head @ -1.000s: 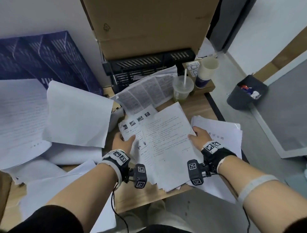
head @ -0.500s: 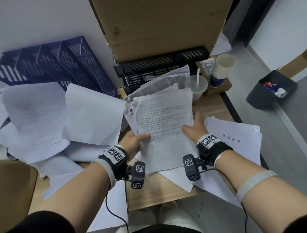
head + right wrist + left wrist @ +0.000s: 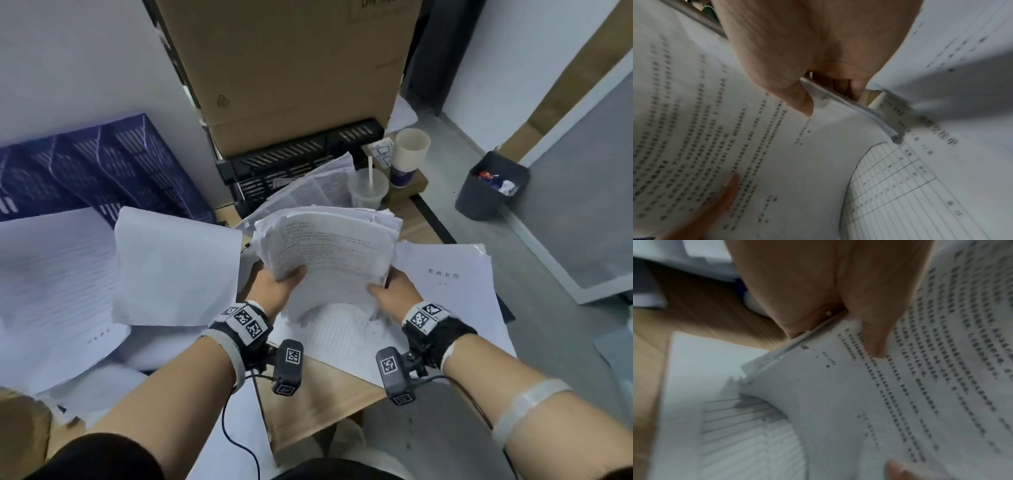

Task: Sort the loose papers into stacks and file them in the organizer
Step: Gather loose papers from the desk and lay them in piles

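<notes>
- Papers [image 3: 329, 246]: you hold a thick stack lifted off the desk [image 3: 308, 394], at centre of the head view, its top edge tipped away toward 12 o'clock and the printed page facing you.
- Your left hand [image 3: 277, 287] grips the stack's lower left corner, thumb curled over the top page, fingers underneath; the left wrist view shows the thumb [image 3: 871, 331] pressed on the text.
- Your right hand [image 3: 394, 294] pinches the lower right corner the same way; in the right wrist view the thumb [image 3: 797, 99] lies on the page and the fingers curl behind the edge.
- A ruled form [image 3: 342, 329] lies flat on the desk just below the stack, at 6 o'clock from it.
- A titled sheet pile [image 3: 445, 274] lies at 3 o'clock, just beside your right hand.
- Loose sheets [image 3: 171, 267] spread at 9 o'clock, overlapping each other.
- The black organizer [image 3: 294, 164] sits at 12 o'clock under a cardboard box [image 3: 291, 68], with printed pages sticking out of it.
- Two cups [image 3: 368, 188] stand at 1 o'clock; a blue file rack [image 3: 102, 171] at 10 o'clock.
</notes>
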`<state>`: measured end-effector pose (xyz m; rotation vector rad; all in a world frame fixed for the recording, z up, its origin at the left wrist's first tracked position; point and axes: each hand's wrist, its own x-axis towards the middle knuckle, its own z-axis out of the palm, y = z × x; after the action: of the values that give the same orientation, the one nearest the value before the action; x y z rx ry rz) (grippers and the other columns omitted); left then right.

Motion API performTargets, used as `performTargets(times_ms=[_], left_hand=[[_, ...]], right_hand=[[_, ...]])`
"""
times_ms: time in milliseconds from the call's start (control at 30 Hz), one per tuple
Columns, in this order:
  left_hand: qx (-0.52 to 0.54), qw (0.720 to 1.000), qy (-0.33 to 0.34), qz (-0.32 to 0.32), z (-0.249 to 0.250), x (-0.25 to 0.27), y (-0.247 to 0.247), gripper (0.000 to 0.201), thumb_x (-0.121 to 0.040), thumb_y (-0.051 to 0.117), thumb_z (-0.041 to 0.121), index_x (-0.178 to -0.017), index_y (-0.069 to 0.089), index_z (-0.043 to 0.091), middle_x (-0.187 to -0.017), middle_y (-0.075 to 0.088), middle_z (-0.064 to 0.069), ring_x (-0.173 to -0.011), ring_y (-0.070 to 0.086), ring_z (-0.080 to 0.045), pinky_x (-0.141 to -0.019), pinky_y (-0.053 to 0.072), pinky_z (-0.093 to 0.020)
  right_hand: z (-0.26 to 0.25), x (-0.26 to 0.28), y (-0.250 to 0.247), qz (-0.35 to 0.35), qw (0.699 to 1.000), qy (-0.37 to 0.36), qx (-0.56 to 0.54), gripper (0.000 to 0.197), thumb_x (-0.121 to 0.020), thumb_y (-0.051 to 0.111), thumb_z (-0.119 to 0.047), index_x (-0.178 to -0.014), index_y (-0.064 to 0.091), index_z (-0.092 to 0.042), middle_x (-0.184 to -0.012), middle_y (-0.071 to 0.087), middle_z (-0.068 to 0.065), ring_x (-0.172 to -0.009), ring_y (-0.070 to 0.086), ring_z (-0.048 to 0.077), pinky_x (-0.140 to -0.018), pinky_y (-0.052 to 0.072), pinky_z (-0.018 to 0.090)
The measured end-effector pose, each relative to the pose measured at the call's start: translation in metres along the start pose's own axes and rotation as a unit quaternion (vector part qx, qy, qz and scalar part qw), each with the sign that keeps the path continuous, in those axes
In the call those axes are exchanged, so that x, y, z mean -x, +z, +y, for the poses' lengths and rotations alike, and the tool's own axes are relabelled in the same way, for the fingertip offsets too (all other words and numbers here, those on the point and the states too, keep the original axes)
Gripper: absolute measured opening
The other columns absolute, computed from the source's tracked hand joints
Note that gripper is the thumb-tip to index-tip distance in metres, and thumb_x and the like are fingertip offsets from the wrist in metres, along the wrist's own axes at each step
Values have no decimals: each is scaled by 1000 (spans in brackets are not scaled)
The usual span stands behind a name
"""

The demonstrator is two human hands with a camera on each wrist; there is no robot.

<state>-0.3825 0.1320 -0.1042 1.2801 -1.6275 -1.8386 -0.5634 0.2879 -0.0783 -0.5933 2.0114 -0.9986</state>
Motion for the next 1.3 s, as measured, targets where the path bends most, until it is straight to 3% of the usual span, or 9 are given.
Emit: performTargets(times_ms=[167,333,433,567,733,900,1000,1167,1300], left_hand=[[87,993,5,-82,32,-14,35,32,-87,75,27,-115,69,11,-115,74,-6,-108,70,-28,-93,55,-43],[10,990,-36,-135,25,-22,77,22,-94,67,25,-111,67,11,-112,73,-11,-104,70,-30,-86,56,-41],[-141,983,-40,-111,-1,-28,72,20,-92,68,22,-112,67,19,-115,70,-11,-105,67,-26,-87,53,-39],[-402,907,-7,-125,-31,-37,52,52,-86,72,18,-136,56,21,-139,55,-8,-127,53,-26,-101,47,-36],[-579,797,49,-161,-42,-63,50,87,-82,73,28,-154,26,33,-163,21,-3,-149,23,-24,-117,32,-49],[-678,696,96,-216,-40,-75,71,106,-74,79,49,-155,13,35,-164,14,2,-151,16,-24,-119,21,-56],[-728,649,121,-187,-42,-71,75,105,-65,78,61,-150,21,36,-155,29,0,-143,30,-27,-114,25,-57],[-736,652,71,-165,-36,-63,68,98,-50,82,68,-132,40,35,-132,51,-1,-127,41,-28,-103,36,-47],[-758,632,69,-144,-32,-53,59,64,-74,70,62,-128,55,31,-131,51,-3,-128,37,-29,-105,36,-46]], right_hand=[[4,13,-37,119,991,-53,-29,26,-97,53,-10,-122,61,-12,-112,65,-1,-104,60,16,-92,46,26],[46,29,-89,232,972,26,-27,32,-97,47,-7,-127,57,-15,-114,64,-1,-109,61,22,-89,43,26],[83,33,-113,258,959,117,18,34,-96,48,-8,-129,56,-13,-121,63,7,-112,59,28,-86,39,25],[112,31,-116,287,931,186,127,50,-83,61,-13,-130,47,-14,-128,56,17,-116,54,38,-97,46,40],[111,31,-70,170,969,136,122,45,-87,58,-10,-130,51,-20,-133,52,10,-125,52,27,-102,39,30],[120,36,-33,39,975,87,201,52,-94,55,-16,-144,44,-22,-150,41,0,-139,37,16,-112,21,20],[128,34,-30,31,968,89,234,52,-95,54,-16,-146,43,-20,-155,35,0,-144,28,15,-115,14,21],[130,30,-31,33,963,88,253,52,-94,54,-17,-145,44,-20,-156,34,1,-145,27,16,-116,13,22],[121,22,-27,44,959,94,264,51,-91,55,-17,-142,49,-19,-152,39,2,-141,34,18,-116,21,25]])
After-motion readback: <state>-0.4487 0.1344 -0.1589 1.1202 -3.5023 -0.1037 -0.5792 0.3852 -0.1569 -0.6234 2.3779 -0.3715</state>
